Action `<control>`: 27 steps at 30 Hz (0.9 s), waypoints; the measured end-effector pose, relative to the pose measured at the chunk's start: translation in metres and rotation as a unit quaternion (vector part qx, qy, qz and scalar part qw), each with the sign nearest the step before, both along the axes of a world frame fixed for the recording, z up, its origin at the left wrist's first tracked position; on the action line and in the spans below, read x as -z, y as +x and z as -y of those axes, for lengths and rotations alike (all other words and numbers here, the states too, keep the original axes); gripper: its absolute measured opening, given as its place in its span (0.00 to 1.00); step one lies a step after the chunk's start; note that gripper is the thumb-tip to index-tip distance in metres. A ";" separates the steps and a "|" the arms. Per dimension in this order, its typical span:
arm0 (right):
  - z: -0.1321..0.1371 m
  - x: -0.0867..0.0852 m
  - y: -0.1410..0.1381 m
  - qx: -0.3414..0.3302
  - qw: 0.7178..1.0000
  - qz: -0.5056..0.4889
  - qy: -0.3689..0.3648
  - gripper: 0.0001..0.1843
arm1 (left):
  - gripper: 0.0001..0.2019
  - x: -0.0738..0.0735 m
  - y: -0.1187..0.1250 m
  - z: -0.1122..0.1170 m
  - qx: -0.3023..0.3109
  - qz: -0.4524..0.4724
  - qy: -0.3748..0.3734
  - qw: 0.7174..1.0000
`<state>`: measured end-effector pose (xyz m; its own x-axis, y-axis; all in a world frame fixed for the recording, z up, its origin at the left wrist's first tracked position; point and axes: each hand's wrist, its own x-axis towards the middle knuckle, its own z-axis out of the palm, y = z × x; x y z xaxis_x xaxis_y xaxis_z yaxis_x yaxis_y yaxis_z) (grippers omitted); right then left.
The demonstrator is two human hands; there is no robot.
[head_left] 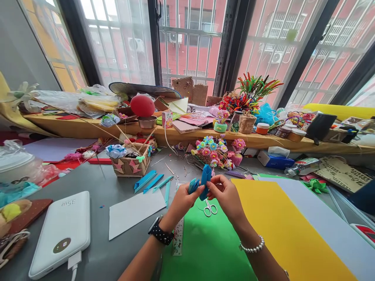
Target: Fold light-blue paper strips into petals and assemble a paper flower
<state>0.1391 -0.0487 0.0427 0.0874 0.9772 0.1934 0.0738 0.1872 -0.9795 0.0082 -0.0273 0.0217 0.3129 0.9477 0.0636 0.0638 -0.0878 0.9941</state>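
My left hand (186, 199) is closed on a bunch of folded blue paper (193, 186), its thumb and finger also against a longer folded blue paper strip (206, 177). That strip stands nearly upright between both hands. My right hand (225, 194) pinches its right side near the lower end. Below the hands, small scissors (210, 208) with white handles lie on the green sheet (205, 242). A patterned ruler (178, 238) lies under my left wrist. Several blue folded paper strips (152, 182) rest on the grey table beyond a white paper piece (137, 214).
A white power bank (63, 234) with a cable lies at the left. A cardboard basket (130, 164) and a bunch of crocheted flowers (212, 151) stand behind the hands. Yellow paper (263, 218) covers the right side. A crowded wooden shelf (187, 136) runs below the windows.
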 end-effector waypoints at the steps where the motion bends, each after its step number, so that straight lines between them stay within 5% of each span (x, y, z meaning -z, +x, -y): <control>1: 0.000 -0.001 0.001 -0.002 1.000 0.010 0.001 0.15 | 0.17 0.000 0.000 0.000 -0.004 -0.002 0.004 1.000; 11: 0.002 -0.002 0.003 0.061 0.984 0.160 0.052 0.13 | 0.17 -0.005 0.004 0.006 -0.030 -0.044 0.085 0.995; 14: -0.001 0.000 0.007 0.084 0.982 0.158 0.052 0.15 | 0.17 -0.004 0.005 0.006 -0.013 -0.063 0.112 0.992; 22: -0.004 0.000 0.012 0.016 0.992 0.120 0.045 0.14 | 0.15 0.000 0.005 0.005 0.012 -0.063 0.118 0.991; 27: 0.003 -0.002 0.001 0.072 0.976 0.183 0.096 0.10 | 0.13 -0.003 0.007 0.011 -0.044 -0.111 0.165 0.979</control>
